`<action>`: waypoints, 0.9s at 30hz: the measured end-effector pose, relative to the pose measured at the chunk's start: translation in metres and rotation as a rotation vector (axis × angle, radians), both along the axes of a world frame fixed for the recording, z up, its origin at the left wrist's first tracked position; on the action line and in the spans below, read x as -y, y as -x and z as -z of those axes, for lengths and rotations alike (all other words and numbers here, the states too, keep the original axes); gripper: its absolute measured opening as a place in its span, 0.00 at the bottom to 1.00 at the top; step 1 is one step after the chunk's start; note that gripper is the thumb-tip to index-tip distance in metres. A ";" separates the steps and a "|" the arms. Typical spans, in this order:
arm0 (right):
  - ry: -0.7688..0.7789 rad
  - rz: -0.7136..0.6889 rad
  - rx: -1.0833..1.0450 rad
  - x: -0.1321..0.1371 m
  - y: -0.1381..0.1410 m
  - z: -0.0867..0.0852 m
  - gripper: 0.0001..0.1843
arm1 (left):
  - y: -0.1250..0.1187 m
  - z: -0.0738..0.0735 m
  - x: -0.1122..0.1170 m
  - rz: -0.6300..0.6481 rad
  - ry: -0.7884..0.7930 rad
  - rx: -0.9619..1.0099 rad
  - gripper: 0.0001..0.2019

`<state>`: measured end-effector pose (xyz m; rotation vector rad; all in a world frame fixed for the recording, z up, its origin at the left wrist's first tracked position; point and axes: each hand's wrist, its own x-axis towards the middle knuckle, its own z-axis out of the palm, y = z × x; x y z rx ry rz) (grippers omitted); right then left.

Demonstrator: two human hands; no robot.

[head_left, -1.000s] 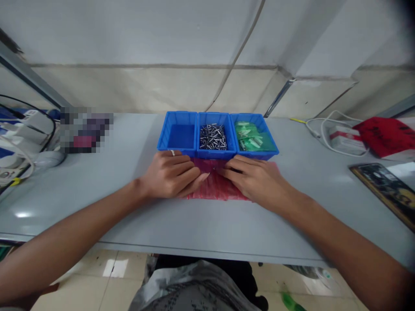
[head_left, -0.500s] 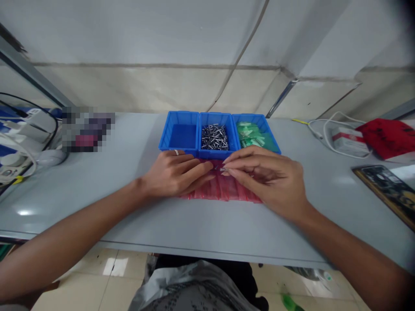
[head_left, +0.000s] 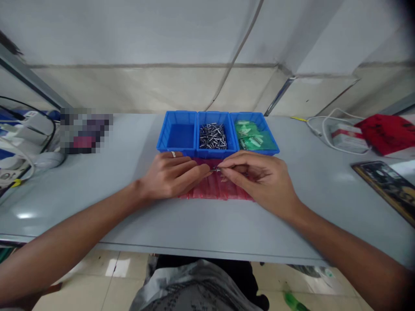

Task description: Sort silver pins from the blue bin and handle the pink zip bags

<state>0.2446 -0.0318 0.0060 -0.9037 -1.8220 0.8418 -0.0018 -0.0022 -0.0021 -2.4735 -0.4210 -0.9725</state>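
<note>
My right hand (head_left: 259,181) pinches a small metal pin (head_left: 215,170) between thumb and fingertips, just above a stack of translucent pink-red plastic bags (head_left: 215,191). My left hand (head_left: 173,175), with a ring on one finger, rests on the stack's left side, its fingertips right by the pin. Whether those fingers grip the pin or a bag is hidden. Behind the hands stand joined blue bins: one bare (head_left: 180,136), one of loose metal pins (head_left: 212,136), and one of green packets (head_left: 254,140).
The bins and bags sit on a grey table (head_left: 113,216). A white cable and small box (head_left: 346,138) lie at right, near a red packet (head_left: 385,134) and a dark board (head_left: 385,185). White electrical gear (head_left: 29,134) and a pixelated object (head_left: 86,133) stand at left.
My right hand has lifted off the bags and moved left, now pinching the pin near my left fingertips. More of the pink-red stack shows. My left hand has barely moved.
</note>
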 end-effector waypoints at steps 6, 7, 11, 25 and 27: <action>0.083 -0.047 -0.065 0.002 0.002 0.001 0.04 | -0.001 0.002 0.001 0.006 0.051 -0.019 0.06; 0.096 -0.056 -0.066 0.002 0.003 0.002 0.04 | -0.001 0.003 0.000 0.021 0.049 -0.032 0.06; 0.129 -0.059 -0.051 0.004 0.006 0.003 0.04 | 0.000 0.003 -0.003 0.045 0.035 -0.040 0.04; 0.063 -0.031 -0.143 0.005 0.003 0.002 0.07 | -0.001 -0.001 -0.001 0.008 0.097 0.029 0.05; 0.061 -0.024 -0.136 0.005 0.003 0.001 0.07 | -0.001 -0.001 -0.001 0.010 0.108 0.043 0.04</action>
